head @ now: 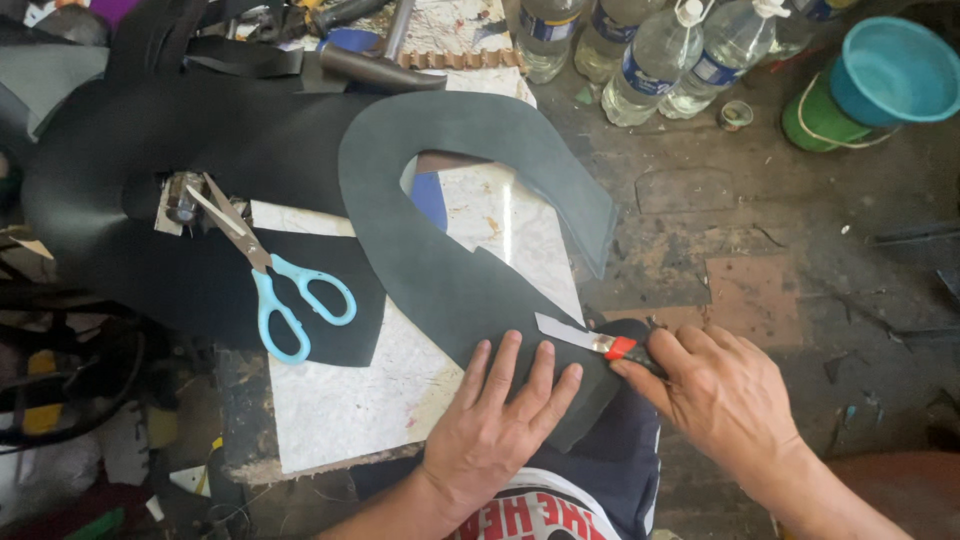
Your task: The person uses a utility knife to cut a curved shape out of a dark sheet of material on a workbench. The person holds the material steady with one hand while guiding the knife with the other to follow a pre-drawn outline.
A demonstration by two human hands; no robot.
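A curved piece of dark grey leather lies across a white marble slab. My left hand presses flat on the leather's near end, fingers spread. My right hand grips a utility knife with a red collar and bare steel blade; the blade lies on the leather just right of my left fingertips, pointing left.
Light-blue-handled scissors lie on black leather sheets to the left. Several plastic water bottles stand at the back, with a teal bowl on a green tub at the back right. Dirty floor lies right of the slab.
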